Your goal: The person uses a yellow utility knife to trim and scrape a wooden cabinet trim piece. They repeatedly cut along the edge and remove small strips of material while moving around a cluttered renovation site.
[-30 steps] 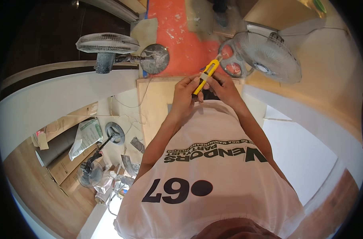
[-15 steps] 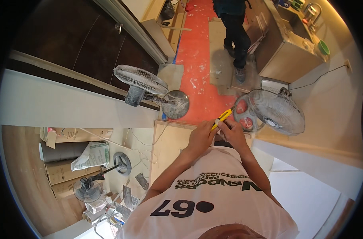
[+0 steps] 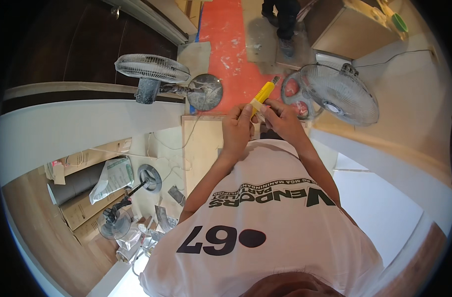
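Note:
A yellow utility knife stands tilted up between my hands, with its grey blade end pointing away from me. My left hand is closed around the lower part of its handle. Across the handle lies a short pale, tape-like strip. The thumb and fingers of my right hand are closed on this strip, right against the knife. How far the strip goes around the handle is hidden by my fingers.
Dusty standing fans stand at the left and right, with a third fan lower left. Cables cross the floor. A person's legs are at the far end of the red floor covering. Cardboard boxes fill a left-hand recess.
The view has tilted, so the surroundings sit higher in the picture. The knife now stands steeper with its blade end in sight, and the pale strip on it shows more clearly.

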Tool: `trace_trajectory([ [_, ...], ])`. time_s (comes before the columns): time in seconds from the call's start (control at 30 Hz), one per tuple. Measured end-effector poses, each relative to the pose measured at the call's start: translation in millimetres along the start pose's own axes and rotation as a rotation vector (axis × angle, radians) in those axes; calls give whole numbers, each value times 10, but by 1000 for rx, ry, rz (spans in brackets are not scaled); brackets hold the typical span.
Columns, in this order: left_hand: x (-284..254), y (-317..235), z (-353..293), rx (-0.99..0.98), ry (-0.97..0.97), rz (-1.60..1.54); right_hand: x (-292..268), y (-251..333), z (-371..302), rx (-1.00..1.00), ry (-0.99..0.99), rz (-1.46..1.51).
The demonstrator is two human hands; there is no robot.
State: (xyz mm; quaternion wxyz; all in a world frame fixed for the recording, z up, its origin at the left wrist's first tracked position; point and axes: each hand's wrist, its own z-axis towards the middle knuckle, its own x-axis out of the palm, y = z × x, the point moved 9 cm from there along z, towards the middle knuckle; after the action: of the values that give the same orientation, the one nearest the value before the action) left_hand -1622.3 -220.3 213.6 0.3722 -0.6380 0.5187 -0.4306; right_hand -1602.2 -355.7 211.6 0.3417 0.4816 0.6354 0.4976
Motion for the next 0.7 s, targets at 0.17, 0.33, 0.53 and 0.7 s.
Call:
trace_trajectory([
  [0.17, 130, 21, 31, -122, 79, -237, -49, 121, -8, -92, -35, -5],
  [0.33, 205, 301, 87, -418, 172, -488, -23, -128, 129, -11, 85, 220],
  [0.53, 371, 313, 115, -498, 430, -503, -38, -176, 204, 96, 238, 494],
  [0.7, 123, 208, 316, -86, 111, 280, -160, -163, 134, 108, 111, 247],
])
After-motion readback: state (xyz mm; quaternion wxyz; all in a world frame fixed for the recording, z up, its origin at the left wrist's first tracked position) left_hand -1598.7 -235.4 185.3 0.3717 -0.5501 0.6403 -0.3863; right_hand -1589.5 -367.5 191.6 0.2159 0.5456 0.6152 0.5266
